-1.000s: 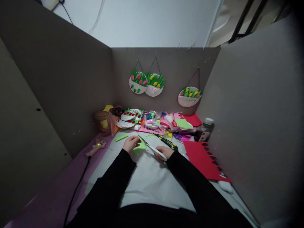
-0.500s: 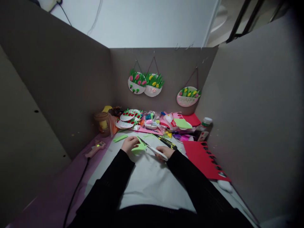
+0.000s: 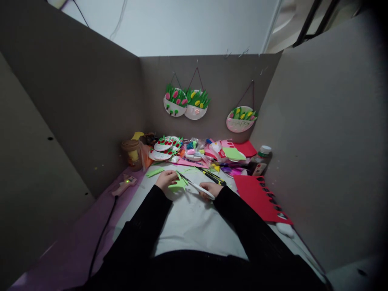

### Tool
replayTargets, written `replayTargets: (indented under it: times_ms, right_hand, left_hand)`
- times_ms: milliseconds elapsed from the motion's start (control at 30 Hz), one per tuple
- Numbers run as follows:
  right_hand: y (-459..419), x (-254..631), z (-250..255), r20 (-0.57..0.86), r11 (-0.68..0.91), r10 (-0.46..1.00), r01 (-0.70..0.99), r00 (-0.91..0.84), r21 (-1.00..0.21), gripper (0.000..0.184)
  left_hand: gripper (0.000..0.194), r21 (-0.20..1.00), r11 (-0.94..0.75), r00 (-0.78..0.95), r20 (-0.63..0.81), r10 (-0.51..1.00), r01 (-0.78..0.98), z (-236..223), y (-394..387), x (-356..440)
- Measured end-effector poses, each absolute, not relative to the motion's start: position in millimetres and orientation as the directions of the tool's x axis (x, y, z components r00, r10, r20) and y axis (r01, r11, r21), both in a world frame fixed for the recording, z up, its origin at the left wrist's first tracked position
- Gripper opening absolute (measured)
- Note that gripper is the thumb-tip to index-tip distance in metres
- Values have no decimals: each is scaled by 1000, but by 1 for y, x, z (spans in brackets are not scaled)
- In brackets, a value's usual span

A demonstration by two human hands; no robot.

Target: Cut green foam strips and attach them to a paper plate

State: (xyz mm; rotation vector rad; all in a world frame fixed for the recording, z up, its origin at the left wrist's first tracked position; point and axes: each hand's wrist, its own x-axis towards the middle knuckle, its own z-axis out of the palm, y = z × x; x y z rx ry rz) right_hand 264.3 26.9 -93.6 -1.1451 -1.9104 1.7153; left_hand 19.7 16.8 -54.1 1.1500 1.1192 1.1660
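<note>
My left hand (image 3: 166, 180) is closed on a piece of light green paper (image 3: 180, 184), which sticks out to the right of the fingers. White-handled scissors (image 3: 198, 187) are gripped in my right hand (image 3: 210, 190), their blades pointing left and reaching the green paper beside my left fingertips. How far the blades are apart is too small to tell. Another folded green strip (image 3: 155, 172) lies left of my left hand. Just beyond my right hand is a yellow and black craft knife (image 3: 214, 176). White covering (image 3: 200, 230) lies under both hands.
A red sheet (image 3: 257, 198) with cut-out holes lies on the right, near a bottle (image 3: 261, 159). Decorated paper plates (image 3: 163, 147) and craft supplies line the back. A brown cup (image 3: 132, 155) and a pink glue gun (image 3: 124, 186) stand left. Grey panels surround the table.
The green paper in my left hand has turned slightly, and the scissors have tilted so their handle shows narrower. The whole view has shifted a little.
</note>
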Motion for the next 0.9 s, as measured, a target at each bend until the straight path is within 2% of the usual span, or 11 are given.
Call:
replayTargets:
  times_ms: [400,500,600,667,767,833,900]
  right_hand:
    - [33,265,-98,-227,-23,782,337,-580,-941,21]
    - [34,263,-98,-149,21,833,299,-532,-954,24]
    - [35,261,-95,-22,98,937,322,-350,-942,24]
    - [35,262,-93,48,126,985,500,-165,-857,27]
    - [35,267,-92,105,41,994,785,31,-618,36]
    - [34,270,-92,110,12,993,862,51,-506,41]
    - [34,271,-93,126,39,992,893,20,-448,40]
  left_hand:
    - [14,996,51,106,-43,993,-72,-55,19,18]
    - [15,995,64,104,-55,993,-82,-56,19,18]
    - [18,990,88,89,-79,993,-108,-57,22,18]
    - [21,987,91,66,-82,994,-132,-58,23,19]
    - [21,984,87,-13,-90,996,-156,-59,25,21]
    - [19,985,75,-65,-86,994,-152,-61,26,22]
    - [17,988,58,-92,-71,993,-143,-63,27,24]
